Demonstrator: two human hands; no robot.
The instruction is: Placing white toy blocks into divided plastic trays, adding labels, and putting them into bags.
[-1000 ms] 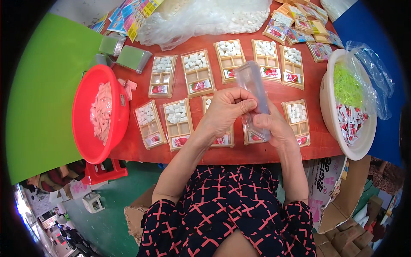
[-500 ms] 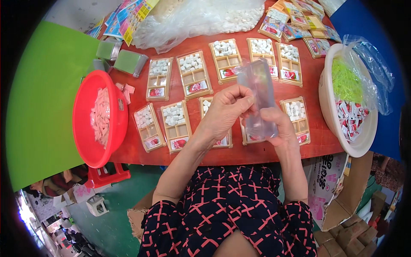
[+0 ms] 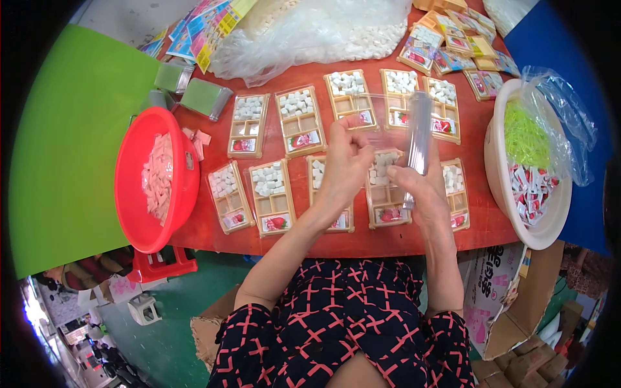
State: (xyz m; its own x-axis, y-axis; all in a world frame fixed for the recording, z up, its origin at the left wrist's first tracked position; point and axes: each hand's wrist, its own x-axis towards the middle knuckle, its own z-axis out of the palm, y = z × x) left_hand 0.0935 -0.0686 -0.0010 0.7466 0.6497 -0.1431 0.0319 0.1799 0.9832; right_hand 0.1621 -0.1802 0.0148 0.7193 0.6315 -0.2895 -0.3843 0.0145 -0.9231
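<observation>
My right hand (image 3: pixel 425 189) grips a stack of clear plastic covers (image 3: pixel 419 129), seen nearly edge-on and held upright. My left hand (image 3: pixel 344 161) is closed in a pinch on the edge of a thin clear plastic cover (image 3: pixel 383 119), faint and see-through, just left of the stack. Both hands hover over two rows of tan compartment trays (image 3: pixel 297 124) on the red table. Each tray has small white cubes (image 3: pixel 267 179) in its far section and a strawberry-printed packet (image 3: pixel 275 224) in its near one. My left forearm and hand partly hide a near-row tray (image 3: pixel 317 169).
A red basin (image 3: pixel 123 187) of pink pieces stands left; green-and-clear stacks (image 3: pixel 204 98) lie behind it. A cream basin (image 3: pixel 495 139) at right holds green shreds and small packets. A plastic bag (image 3: pixel 259 55) of white cubes and packed trays (image 3: pixel 417 58) lie at the back.
The stack in my right hand has turned from facing me to nearly edge-on. My left hand has drawn a clear cover leftward from it. The whole view has shifted slightly.
</observation>
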